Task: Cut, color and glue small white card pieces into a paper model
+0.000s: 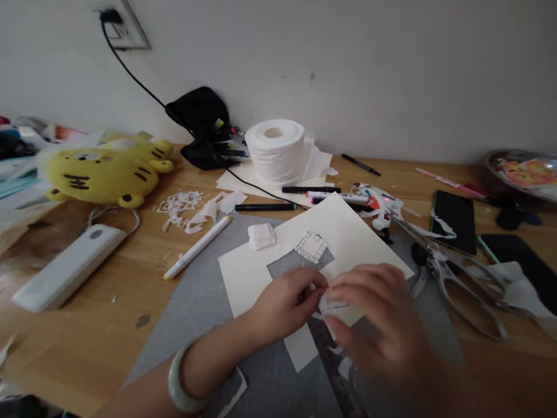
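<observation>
My left hand [289, 302] and my right hand [374, 307] meet over a cream paper sheet [343, 232] lying on a grey cutting mat [195, 325]. Both pinch a small white paper cutout [333, 303] between their fingertips. A jade-green bangle [178, 383] circles my left wrist. Just beyond my fingers lies a small square paper piece with a beaded border [311, 247]. A metal ruler [337, 377] runs under my right hand.
Large metal scissors [456, 278], a glue gun [380, 209], two dark phones [455, 220], several markers [265, 206], a tissue roll [275, 150], paper scraps [180, 206], a yellow plush toy [104, 171], a white power bank [69, 264] and a black pouch [202, 125] crowd the wooden table [87, 337].
</observation>
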Demonstrator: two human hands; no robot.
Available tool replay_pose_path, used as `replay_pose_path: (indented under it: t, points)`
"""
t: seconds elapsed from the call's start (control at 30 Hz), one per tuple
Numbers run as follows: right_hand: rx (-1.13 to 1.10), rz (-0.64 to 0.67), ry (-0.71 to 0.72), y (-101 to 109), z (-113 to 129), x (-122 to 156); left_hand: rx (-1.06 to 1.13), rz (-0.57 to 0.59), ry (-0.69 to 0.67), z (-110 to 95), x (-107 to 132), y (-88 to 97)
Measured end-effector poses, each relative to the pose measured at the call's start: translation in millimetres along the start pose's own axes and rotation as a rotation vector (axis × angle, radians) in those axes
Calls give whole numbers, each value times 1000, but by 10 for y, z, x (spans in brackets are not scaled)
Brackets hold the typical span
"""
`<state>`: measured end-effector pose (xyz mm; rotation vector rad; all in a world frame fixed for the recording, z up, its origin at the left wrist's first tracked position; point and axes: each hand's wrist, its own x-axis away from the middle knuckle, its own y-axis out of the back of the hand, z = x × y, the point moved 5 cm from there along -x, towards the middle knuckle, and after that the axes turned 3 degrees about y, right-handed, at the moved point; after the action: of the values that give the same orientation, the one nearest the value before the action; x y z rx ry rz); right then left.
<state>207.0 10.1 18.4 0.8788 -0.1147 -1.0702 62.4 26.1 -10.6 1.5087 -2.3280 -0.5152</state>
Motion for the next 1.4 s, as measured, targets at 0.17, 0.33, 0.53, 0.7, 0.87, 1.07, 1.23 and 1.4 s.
replay_pose_path:
  t: [0.17, 0.33, 0.53, 0.7, 0.87, 1.07, 1.23, 1.4]
  points:
    - [66, -145, -57, -52, -206, -19, 13, -94, -14, -14, 9, 30]
    - [-20, -74, 49, -154, -193, -10, 14, -87, -32, -38, 21, -4]
    - [-49, -96, 20, -173, -222, -13, -19, -74, -39, -37, 18, -20]
    - [-81, -109, -10, -169, -266, -27, -67, -31, -94, -80, 24, -31]
    - [-68, -88, 31, -179, -244, -22, -83, 3, -93, -70, 23, -35]
    - [-103, -60, 11, -205, -265, -11, -116, 1, -101, -58, 42, -16]
    - [-134, -35, -41, -201, -274, -29, -130, 6, -138, -74, 62, -21]
    - [-144, -17, -60, -205, -281, -43, -163, 37, -133, -49, 52, -42]
